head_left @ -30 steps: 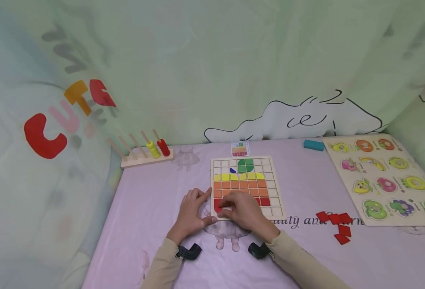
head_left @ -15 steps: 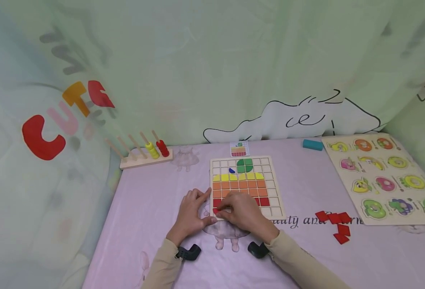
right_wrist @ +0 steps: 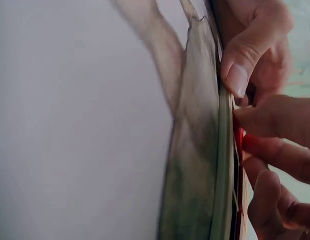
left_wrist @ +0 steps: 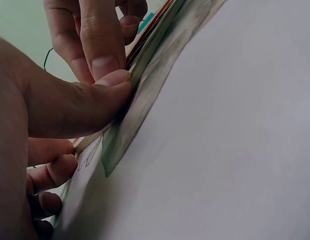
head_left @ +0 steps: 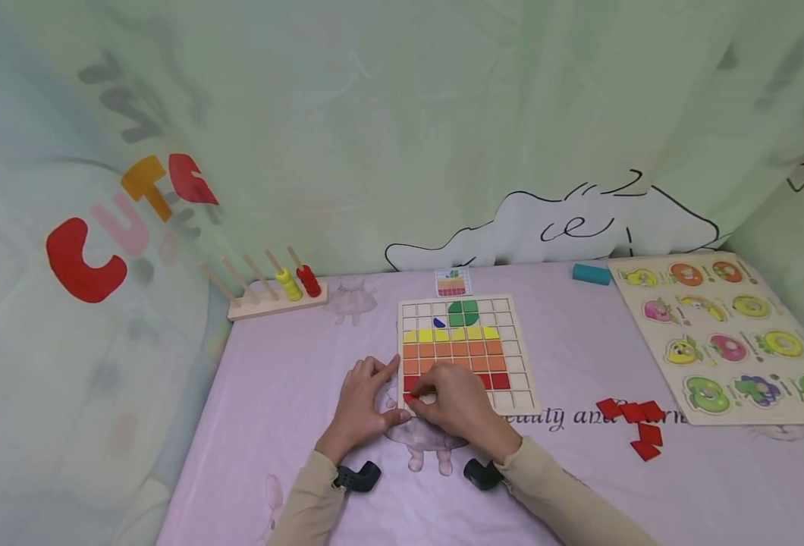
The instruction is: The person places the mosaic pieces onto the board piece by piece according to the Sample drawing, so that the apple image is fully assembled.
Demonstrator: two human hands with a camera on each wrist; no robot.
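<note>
In the head view a wooden grid board lies flat, bearing green, blue, yellow, orange and red tiles. My left hand holds its lower left corner, fingers along the left side and thumb at the near edge. Over the bottom rows is my right hand, pinching a red tile at the lower left cell. From the right wrist, thumb and fingertips can be seen on that tile at the board's edge; whether it lies fully flat I cannot tell. The right hand covers part of the red rows.
Several loose red tiles lie to the right. Behind the board is a small pattern card. A peg stand with rings is at back left. A teal block and a fruit puzzle board occupy the right side.
The red tile, tilted up between my right fingers a second ago, has come down into the lower left cell. My left hand stays in place at the corner.
</note>
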